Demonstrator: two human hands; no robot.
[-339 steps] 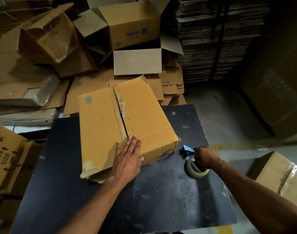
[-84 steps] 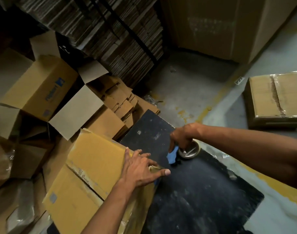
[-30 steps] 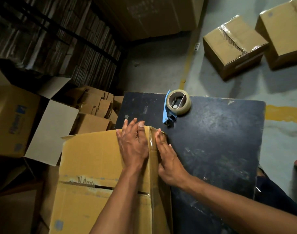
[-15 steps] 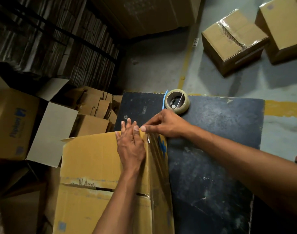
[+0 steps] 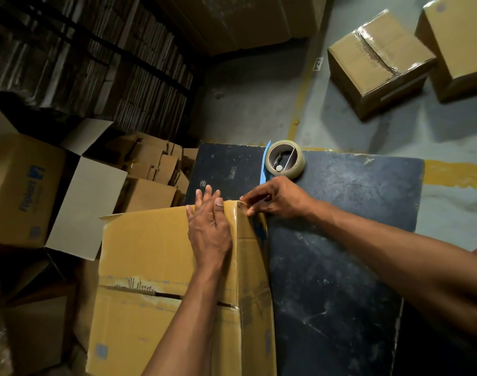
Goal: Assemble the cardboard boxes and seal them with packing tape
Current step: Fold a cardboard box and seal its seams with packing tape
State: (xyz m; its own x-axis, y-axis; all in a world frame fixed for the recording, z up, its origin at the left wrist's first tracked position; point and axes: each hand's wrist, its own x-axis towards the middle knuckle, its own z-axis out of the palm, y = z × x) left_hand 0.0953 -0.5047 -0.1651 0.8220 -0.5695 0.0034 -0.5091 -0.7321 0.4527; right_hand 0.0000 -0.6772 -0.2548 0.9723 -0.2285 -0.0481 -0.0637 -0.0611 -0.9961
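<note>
Left hand (image 5: 209, 229) lies flat on the box (image 5: 150, 267); right hand (image 5: 275, 198) seemingly pinches tape at its far corner. Press outward firmly, avoiding wrinkles there.

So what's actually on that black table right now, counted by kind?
Cardboard boxes: 1, the box under the left hand and right hand
Tape rolls: 1, the tape roll in its blue holder
Hands: 2
Total: 4, all on the table
</note>
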